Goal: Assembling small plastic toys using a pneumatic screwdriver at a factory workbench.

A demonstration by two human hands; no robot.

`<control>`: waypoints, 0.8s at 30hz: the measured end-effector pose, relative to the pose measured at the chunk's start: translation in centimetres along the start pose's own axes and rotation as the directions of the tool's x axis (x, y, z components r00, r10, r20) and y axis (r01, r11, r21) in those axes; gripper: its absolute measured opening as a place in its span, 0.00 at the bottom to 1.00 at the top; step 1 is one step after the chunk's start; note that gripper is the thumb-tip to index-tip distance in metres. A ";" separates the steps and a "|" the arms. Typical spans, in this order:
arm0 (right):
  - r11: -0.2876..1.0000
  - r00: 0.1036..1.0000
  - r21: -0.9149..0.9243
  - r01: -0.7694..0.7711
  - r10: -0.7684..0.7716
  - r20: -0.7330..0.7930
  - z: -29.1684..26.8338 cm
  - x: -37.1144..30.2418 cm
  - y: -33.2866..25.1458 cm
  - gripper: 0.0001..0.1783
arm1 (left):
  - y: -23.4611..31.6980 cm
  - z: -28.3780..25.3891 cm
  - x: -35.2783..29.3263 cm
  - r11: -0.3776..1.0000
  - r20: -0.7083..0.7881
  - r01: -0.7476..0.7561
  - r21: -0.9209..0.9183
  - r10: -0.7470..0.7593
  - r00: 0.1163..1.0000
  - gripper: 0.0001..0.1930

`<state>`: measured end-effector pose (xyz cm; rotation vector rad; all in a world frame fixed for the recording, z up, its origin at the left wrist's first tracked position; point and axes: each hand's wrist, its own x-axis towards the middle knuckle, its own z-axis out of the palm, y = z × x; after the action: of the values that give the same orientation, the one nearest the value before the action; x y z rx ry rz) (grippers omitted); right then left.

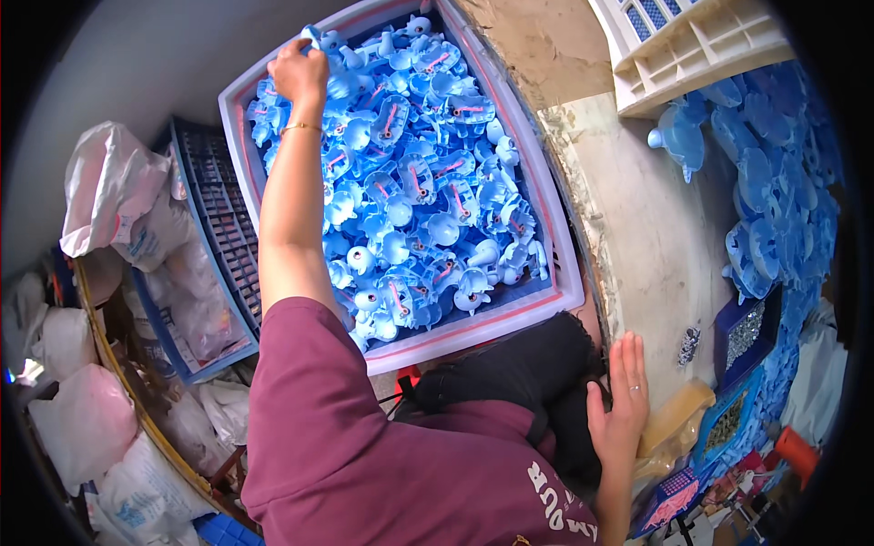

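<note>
My left hand [299,71] reaches over the far left corner of a large white bin [569,296], its fingers closed on a light blue plastic part [311,36]. Much of that part is covered by the fingers. Heaped in the bin are many blue plastic toy parts [399,211], some hollow shells with a pink strip inside, others rounded with an eye-like dot. On the right, my right hand [621,400] lies flat at the edge of the wooden table [655,237], fingers stretched out and holding nothing.
More blue shells [765,200] are piled along the table's right side, below a white plastic crate [710,55]. A dark blue tray of small metal pieces [746,332] sits near a pile of screws [689,346]. Blue crates [218,209] and plastic bags [114,191] stand to the left.
</note>
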<state>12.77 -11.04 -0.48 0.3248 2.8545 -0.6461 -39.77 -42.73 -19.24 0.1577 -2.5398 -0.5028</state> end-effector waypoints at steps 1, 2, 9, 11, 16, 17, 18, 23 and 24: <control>1.000 1.000 -0.013 -0.005 0.005 -0.001 0.0 0.0 -0.1 0.36 | 0.2 0.6 0.3 0.988 0.023 0.096 -0.124 -0.093 0.995 0.16; 1.000 1.000 -0.017 -0.009 0.009 0.000 0.0 0.0 -0.1 0.36 | 0.4 1.6 0.7 0.950 0.059 0.192 -0.245 -0.183 0.981 0.16; 1.000 1.000 0.014 0.014 -0.014 -0.010 0.1 0.3 0.2 0.37 | -2.0 11.3 -5.8 0.784 0.279 0.368 -0.500 -0.256 0.926 0.43; 1.000 1.000 0.017 -0.011 0.011 -0.008 0.1 0.3 0.0 0.37 | -0.6 9.0 -12.6 0.891 0.324 0.124 -0.437 0.027 0.946 0.36; 1.000 0.999 0.023 0.019 -0.018 -0.029 0.0 0.8 -0.3 0.39 | 1.6 -6.7 -32.0 0.861 0.656 -0.127 -0.493 0.464 0.595 0.16; 0.999 0.999 0.027 0.026 -0.025 -0.041 0.1 0.7 -0.1 0.39 | 0.8 -9.5 -35.1 0.878 0.807 -0.128 -0.462 0.476 0.349 0.22; 0.999 0.999 0.032 0.022 -0.020 -0.042 0.1 0.6 0.0 0.39 | -0.1 -12.0 -37.4 0.841 0.839 -0.222 -0.494 0.528 0.131 0.25; 0.995 0.988 0.044 0.085 -0.079 -0.132 0.9 0.7 0.3 0.41 | -5.5 -17.3 -44.6 0.782 0.896 -0.439 -0.441 0.410 -0.169 0.30; 0.995 0.985 0.049 0.092 -0.084 -0.147 1.0 0.7 0.2 0.41 | -5.6 -17.0 -44.8 0.778 0.898 -0.452 -0.436 0.410 -0.159 0.30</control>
<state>12.27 -11.15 -1.63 0.2650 3.0084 -0.7491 7.24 -43.85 -29.92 -1.7435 -3.5741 -0.2469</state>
